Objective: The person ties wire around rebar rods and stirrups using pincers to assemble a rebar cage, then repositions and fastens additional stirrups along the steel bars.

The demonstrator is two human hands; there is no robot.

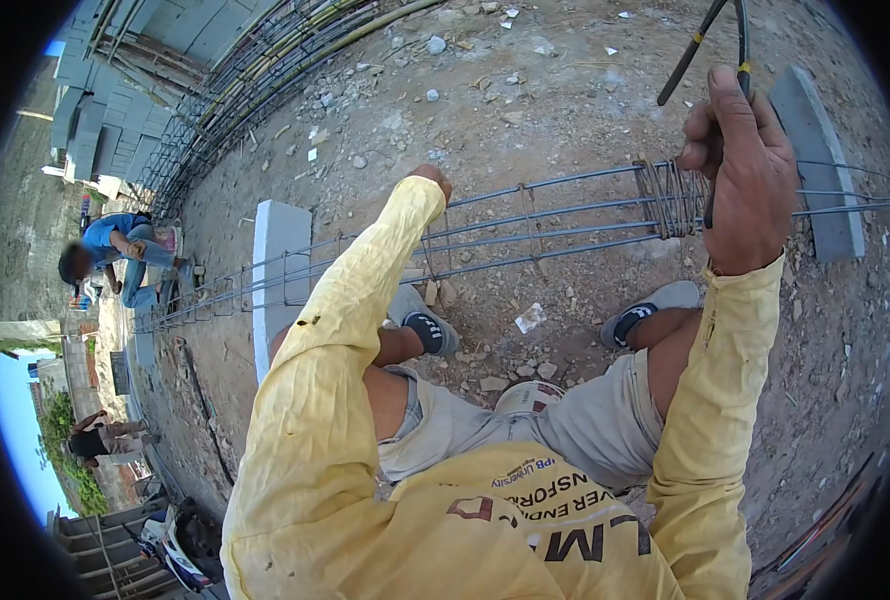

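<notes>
Bucket (pixel 527 400), white with dark red marking, shows between the legs of the pale shorts (pixel 600 430), lower than both hands and between them; its inside is hidden. Well beyond the left hand (pixel 437 181), a pail-like vessel (pixel 169 239) stands by a crouching co-worker in blue (pixel 115 240), its contents too small to tell.

Bare, stony ground (pixel 525 90) spreads around and past both hands. Farther off on the left hand's side are stacked grey blocks (pixel 115 150), a bundle of rods and steel cages (pixel 255 75), another person standing (pixel 115 440) and a parked motorcycle (pixel 178 550).

Directly below the left hand and just beside the right hand (pixel 740 165) runs a long rebar cage (pixel 545 228), crossing a pale block (pixel 277 255) on the left hand's side and a grey slab (pixel 820 165) past the right. Its straight bars look bluish grey; browner stirrups (pixel 673 200) crowd together next to the right fingers, with others spaced thinly along it.

The right hand is wrapped around one handle of black pincers (pixel 744 45) with yellow bands, the other handle splayed away. The left hand is curled near the upper bar; whether it grips anything cannot be told.
</notes>
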